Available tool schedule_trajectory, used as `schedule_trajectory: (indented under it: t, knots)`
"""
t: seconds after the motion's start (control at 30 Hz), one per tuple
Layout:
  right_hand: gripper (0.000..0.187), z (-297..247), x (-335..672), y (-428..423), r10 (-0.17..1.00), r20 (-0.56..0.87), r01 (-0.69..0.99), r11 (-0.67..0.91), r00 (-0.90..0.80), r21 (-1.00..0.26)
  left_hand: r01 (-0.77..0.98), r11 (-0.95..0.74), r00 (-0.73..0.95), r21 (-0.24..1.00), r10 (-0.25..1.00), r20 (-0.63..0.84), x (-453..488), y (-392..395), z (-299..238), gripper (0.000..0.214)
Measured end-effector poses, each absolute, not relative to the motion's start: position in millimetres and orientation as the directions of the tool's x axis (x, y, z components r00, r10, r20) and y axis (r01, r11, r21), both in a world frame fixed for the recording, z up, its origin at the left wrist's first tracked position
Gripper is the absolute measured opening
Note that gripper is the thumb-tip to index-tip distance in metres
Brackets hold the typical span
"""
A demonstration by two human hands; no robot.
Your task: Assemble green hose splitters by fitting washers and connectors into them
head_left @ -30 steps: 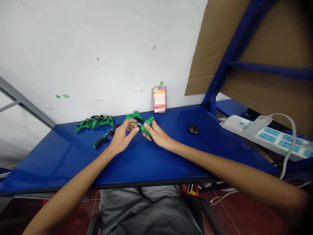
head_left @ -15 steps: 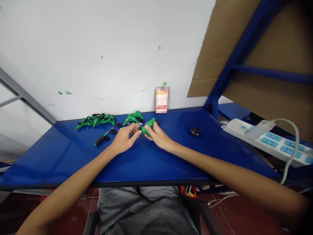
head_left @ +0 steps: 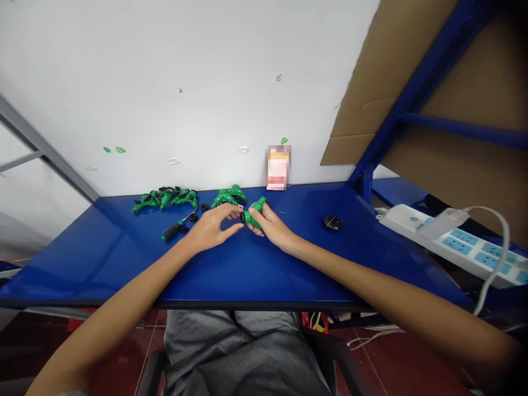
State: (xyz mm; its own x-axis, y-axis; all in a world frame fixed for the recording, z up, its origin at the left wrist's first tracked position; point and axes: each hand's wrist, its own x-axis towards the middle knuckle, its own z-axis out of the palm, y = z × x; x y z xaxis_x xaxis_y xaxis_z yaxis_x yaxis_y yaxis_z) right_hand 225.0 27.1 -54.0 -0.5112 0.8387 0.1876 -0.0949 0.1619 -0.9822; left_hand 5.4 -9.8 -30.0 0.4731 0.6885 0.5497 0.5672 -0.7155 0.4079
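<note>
Gripping a green fitting (head_left: pixel 254 210), the right hand (head_left: pixel 273 230) closes thumb and fingers around its ribbed, tube-shaped plastic body and holds it just above the table (head_left: pixel 256 269), near the far middle of the top. The fitting's black end points toward 9 o'clock, where the left hand (head_left: pixel 209 229) meets it: the fingers are half curled, the index tip touches that end and the thumb sits below, and whether they pinch anything small cannot be told.

Two heaps of like green plastic fittings lie by the wall, one (head_left: pixel 229 195) close at 11 o'clock and one (head_left: pixel 165 197) farther out at 10 o'clock, with black parts mixed in. Small black rings (head_left: pixel 203 207) lie scattered between them, too small to count. One screwdriver (head_left: pixel 176 226), with a black-and-green handle and a thin metal shaft, lies at 9 o'clock beyond the left hand. One round black cap (head_left: pixel 332 222) sits alone at 3 o'clock. A small blurred box (head_left: pixel 279 168) stands against the wall at 1 o'clock.

The table is glossy, smooth blue. Behind it rises a white wall (head_left: pixel 185 82) with a few green specks. A blue metal frame (head_left: pixel 416 82) with brown cardboard (head_left: pixel 462 60) stands at 2 o'clock, and one white power strip (head_left: pixel 449 239) with blue sockets lies at 3 o'clock, off the table. Grey trousers (head_left: pixel 243 352) and a red tiled floor (head_left: pixel 396 352) show at 6 o'clock.
</note>
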Motion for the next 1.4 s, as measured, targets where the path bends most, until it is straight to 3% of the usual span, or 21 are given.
schedule_trajectory:
  t: [0.2, 0.33, 0.43, 0.6, 0.83, 0.93, 1.0, 1.17, 1.27, 1.4]
  knots:
    - [0.039, -44, 240, 41, 0.885, 0.189, -0.069, 0.177, -0.425, -0.982, 0.759, -0.531, 0.297, 0.376, 0.797, 0.525, -36, 6, -6, 0.025]
    - [0.037, -42, 250, 53, 0.889, 0.253, -0.046, 0.254, -0.382, -0.966, 0.826, -0.416, 0.238, 0.379, 0.868, 0.435, -67, 16, 5, 0.024]
    - [0.034, -44, 254, 57, 0.875, 0.321, 0.063, 0.367, -0.362, -0.928, 0.839, -0.417, 0.247, 0.349, 0.864, 0.438, -77, 19, 7, 0.026]
    - [0.03, -45, 253, 50, 0.785, 0.402, 0.372, 0.59, -0.471, -0.717, 0.822, -0.48, 0.312, 0.307, 0.83, 0.462, -75, 18, 6, 0.026]
    - [0.03, -47, 248, 45, 0.743, 0.344, 0.446, 0.637, -0.575, -0.629, 0.813, -0.475, 0.35, 0.337, 0.861, 0.37, -69, 12, 18, 0.026]
    - [0.029, -46, 249, 45, 0.736, 0.346, 0.449, 0.645, -0.582, -0.619, 0.847, -0.373, 0.29, 0.38, 0.921, 0.258, -80, -10, 29, 0.027]
    - [0.029, -43, 250, 43, 0.739, 0.339, 0.462, 0.644, -0.582, -0.61, 0.874, -0.321, 0.302, 0.364, 0.947, 0.11, -95, -34, 30, 0.023]
    - [0.03, -32, 250, 34, 0.711, 0.363, 0.471, 0.684, -0.603, -0.558, 0.973, -0.172, 0.166, 0.156, 0.985, 0.048, -127, -106, 5, 0.019]
    - [0.032, -29, 249, 29, 0.68, 0.374, 0.49, 0.722, -0.63, -0.488, 0.993, -0.107, 0.101, 0.044, 0.988, 0.121, -126, -127, -13, 0.027]
    - [0.033, -29, 249, 26, 0.676, 0.361, 0.484, 0.723, -0.643, -0.493, 0.989, -0.146, 0.143, 0.006, 0.976, 0.163, -113, -123, -22, 0.03]
